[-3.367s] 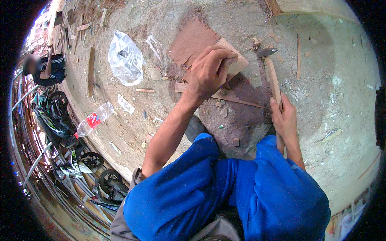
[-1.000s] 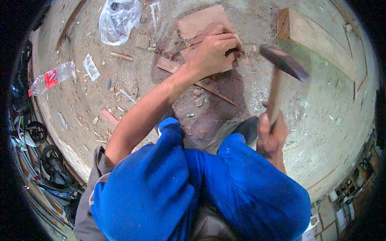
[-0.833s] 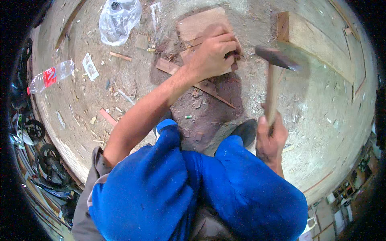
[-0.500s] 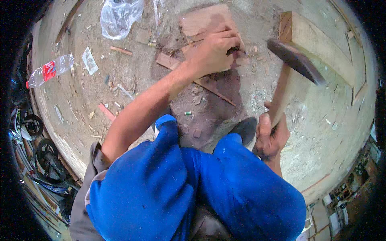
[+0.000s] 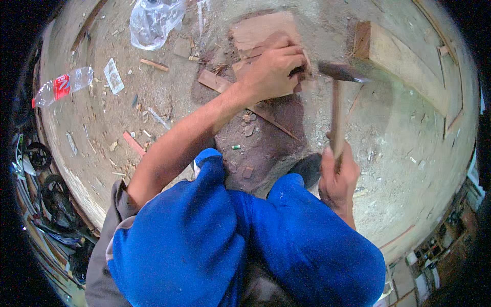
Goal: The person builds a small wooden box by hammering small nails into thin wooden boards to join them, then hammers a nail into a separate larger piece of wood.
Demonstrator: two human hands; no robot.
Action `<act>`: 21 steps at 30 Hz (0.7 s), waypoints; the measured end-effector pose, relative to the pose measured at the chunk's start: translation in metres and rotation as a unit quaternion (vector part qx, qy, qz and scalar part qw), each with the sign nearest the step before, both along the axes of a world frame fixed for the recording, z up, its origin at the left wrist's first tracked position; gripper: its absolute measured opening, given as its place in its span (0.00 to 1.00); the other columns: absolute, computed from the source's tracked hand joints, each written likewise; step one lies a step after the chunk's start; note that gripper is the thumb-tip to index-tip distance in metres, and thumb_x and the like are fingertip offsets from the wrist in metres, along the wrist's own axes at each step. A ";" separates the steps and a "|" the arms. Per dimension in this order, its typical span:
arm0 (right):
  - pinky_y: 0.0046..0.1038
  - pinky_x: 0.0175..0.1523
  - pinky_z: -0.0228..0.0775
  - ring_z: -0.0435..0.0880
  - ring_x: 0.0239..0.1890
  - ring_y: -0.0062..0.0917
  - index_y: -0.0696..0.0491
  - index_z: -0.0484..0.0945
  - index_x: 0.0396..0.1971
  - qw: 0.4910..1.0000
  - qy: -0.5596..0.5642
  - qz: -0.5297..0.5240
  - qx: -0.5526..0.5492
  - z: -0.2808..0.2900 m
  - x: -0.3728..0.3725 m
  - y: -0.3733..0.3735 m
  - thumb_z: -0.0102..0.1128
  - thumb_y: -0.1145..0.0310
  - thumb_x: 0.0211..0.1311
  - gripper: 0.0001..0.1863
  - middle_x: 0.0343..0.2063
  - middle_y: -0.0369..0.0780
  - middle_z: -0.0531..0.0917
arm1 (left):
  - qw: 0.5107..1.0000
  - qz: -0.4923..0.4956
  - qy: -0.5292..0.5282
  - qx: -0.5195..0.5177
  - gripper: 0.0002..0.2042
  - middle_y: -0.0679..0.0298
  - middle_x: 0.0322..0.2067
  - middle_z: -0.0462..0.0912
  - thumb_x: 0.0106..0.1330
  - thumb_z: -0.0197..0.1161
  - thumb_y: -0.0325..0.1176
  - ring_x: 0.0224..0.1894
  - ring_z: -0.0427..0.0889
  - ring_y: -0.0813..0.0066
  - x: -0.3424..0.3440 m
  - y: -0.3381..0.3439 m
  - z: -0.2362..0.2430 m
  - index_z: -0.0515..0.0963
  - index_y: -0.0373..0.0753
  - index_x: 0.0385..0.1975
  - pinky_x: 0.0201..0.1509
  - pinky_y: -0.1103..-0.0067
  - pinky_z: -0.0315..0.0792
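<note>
My left hand (image 5: 268,71) is closed in a pinch at the right edge of a square piece of plywood (image 5: 261,25); whatever its fingers hold is hidden. Right of it, the dark head of a hammer (image 5: 340,71) hangs just beside the board, slightly blurred. My right hand (image 5: 337,171) grips the hammer's wooden handle above my right knee. A narrow wood strip (image 5: 273,123) lies on the dirt below the board, among chips and small rubble.
A thick timber beam (image 5: 406,71) lies at the right. A plastic bag (image 5: 156,28) is at the top, a plastic bottle (image 5: 76,82) at the left. Parked two-wheelers (image 5: 56,199) line the left rim. My blue-clad knees (image 5: 184,240) fill the lower middle.
Since half a second ago the hammer head has moved left toward my left hand, its handle more upright. The view has turned since the oldest frame; the other person is out of sight.
</note>
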State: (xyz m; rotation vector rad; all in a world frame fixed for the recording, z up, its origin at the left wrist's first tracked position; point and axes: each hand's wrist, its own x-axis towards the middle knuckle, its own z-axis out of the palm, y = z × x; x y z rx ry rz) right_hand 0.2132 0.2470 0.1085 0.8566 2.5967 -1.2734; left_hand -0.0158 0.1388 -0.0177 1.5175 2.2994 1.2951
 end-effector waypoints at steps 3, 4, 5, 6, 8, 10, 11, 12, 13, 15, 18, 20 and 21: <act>0.47 0.35 0.75 0.83 0.34 0.61 0.60 0.73 0.57 0.996 0.074 -0.058 -0.011 0.001 0.011 0.000 0.55 0.68 0.73 0.18 0.29 0.61 0.81 | 1.000 0.002 -0.010 0.023 0.12 0.57 0.41 0.84 0.50 0.66 0.26 0.51 0.79 0.55 -0.005 0.007 0.001 0.83 0.34 0.36 0.56 0.67 0.77; 0.45 0.36 0.77 0.85 0.34 0.58 0.60 0.74 0.57 0.999 0.034 -0.019 0.014 -0.002 0.008 0.001 0.55 0.67 0.73 0.18 0.31 0.60 0.82 | 0.999 -0.002 0.009 0.035 0.12 0.57 0.41 0.84 0.51 0.66 0.26 0.52 0.79 0.54 -0.006 0.002 0.002 0.83 0.34 0.36 0.57 0.67 0.77; 0.43 0.37 0.78 0.86 0.34 0.54 0.60 0.74 0.56 0.999 -0.005 0.019 0.038 -0.005 0.005 0.000 0.56 0.66 0.74 0.18 0.32 0.58 0.84 | 0.999 0.000 0.013 0.032 0.12 0.57 0.41 0.84 0.51 0.66 0.26 0.52 0.79 0.54 -0.004 -0.003 0.003 0.83 0.34 0.36 0.57 0.67 0.77; 0.40 0.39 0.79 0.88 0.35 0.49 0.60 0.76 0.55 0.999 -0.021 0.006 0.033 -0.010 0.007 0.001 0.57 0.65 0.73 0.18 0.35 0.56 0.85 | 1.000 -0.006 0.009 0.012 0.12 0.57 0.40 0.84 0.51 0.65 0.26 0.52 0.79 0.55 0.000 -0.002 0.004 0.83 0.34 0.36 0.57 0.67 0.77; 0.41 0.39 0.79 0.88 0.35 0.50 0.60 0.76 0.55 0.999 0.013 -0.036 0.018 -0.009 0.015 0.002 0.57 0.65 0.73 0.17 0.35 0.56 0.85 | 1.000 -0.010 0.006 -0.005 0.11 0.57 0.40 0.84 0.52 0.65 0.26 0.52 0.79 0.55 -0.004 0.004 0.003 0.83 0.34 0.36 0.57 0.67 0.77; 0.43 0.37 0.78 0.87 0.35 0.52 0.60 0.76 0.55 0.995 0.072 -0.068 -0.011 -0.002 0.017 0.002 0.58 0.67 0.72 0.17 0.34 0.56 0.85 | 1.000 -0.010 -0.008 0.013 0.11 0.58 0.39 0.83 0.52 0.66 0.26 0.52 0.79 0.57 -0.004 0.006 0.007 0.83 0.34 0.36 0.56 0.67 0.77; 0.44 0.36 0.77 0.87 0.35 0.54 0.60 0.75 0.55 0.991 0.099 -0.080 -0.028 0.000 0.018 0.002 0.58 0.67 0.72 0.17 0.33 0.56 0.84 | 1.000 -0.009 -0.015 0.010 0.11 0.58 0.39 0.83 0.52 0.66 0.26 0.52 0.79 0.57 0.001 0.004 0.005 0.83 0.34 0.36 0.56 0.67 0.77; 0.43 0.36 0.77 0.87 0.34 0.53 0.60 0.76 0.55 0.998 0.042 -0.047 -0.004 0.003 0.011 0.004 0.58 0.67 0.72 0.17 0.32 0.56 0.85 | 1.000 -0.009 -0.012 0.008 0.11 0.58 0.39 0.84 0.53 0.67 0.27 0.52 0.79 0.57 -0.001 0.005 0.005 0.83 0.34 0.36 0.57 0.67 0.77; 0.43 0.35 0.77 0.87 0.32 0.51 0.60 0.76 0.54 1.000 -0.016 -0.013 0.021 0.004 0.006 0.005 0.58 0.67 0.72 0.16 0.31 0.55 0.85 | 1.000 -0.010 -0.008 0.006 0.11 0.58 0.40 0.84 0.53 0.68 0.28 0.52 0.79 0.57 -0.003 0.006 0.004 0.84 0.35 0.36 0.57 0.67 0.77; 0.42 0.33 0.77 0.87 0.30 0.51 0.59 0.76 0.54 0.997 -0.046 0.019 0.060 -0.006 0.007 0.001 0.58 0.67 0.73 0.16 0.30 0.55 0.84 | 1.000 -0.011 0.004 -0.010 0.12 0.58 0.40 0.84 0.53 0.70 0.30 0.53 0.79 0.57 0.000 0.000 0.002 0.84 0.35 0.37 0.58 0.67 0.76; 0.40 0.32 0.77 0.87 0.28 0.47 0.59 0.76 0.54 0.999 0.037 -0.023 0.006 -0.004 0.006 0.001 0.57 0.67 0.74 0.16 0.28 0.54 0.84 | 0.999 -0.013 0.032 -0.020 0.15 0.57 0.43 0.83 0.53 0.72 0.32 0.54 0.78 0.56 -0.010 0.002 -0.005 0.83 0.35 0.40 0.59 0.67 0.76; 0.40 0.32 0.77 0.87 0.28 0.46 0.59 0.76 0.54 0.999 0.020 -0.046 -0.004 -0.008 0.018 0.001 0.57 0.66 0.74 0.15 0.27 0.53 0.83 | 0.999 -0.020 0.043 -0.007 0.16 0.57 0.46 0.83 0.52 0.73 0.33 0.55 0.78 0.56 -0.006 0.005 -0.006 0.83 0.36 0.41 0.59 0.66 0.76; 0.40 0.32 0.76 0.87 0.28 0.45 0.58 0.76 0.53 0.997 0.016 -0.067 -0.020 -0.011 0.018 0.002 0.57 0.66 0.74 0.15 0.27 0.53 0.83 | 0.999 -0.016 0.043 -0.020 0.19 0.57 0.49 0.81 0.53 0.73 0.34 0.56 0.77 0.56 -0.004 0.000 -0.001 0.83 0.37 0.44 0.60 0.66 0.76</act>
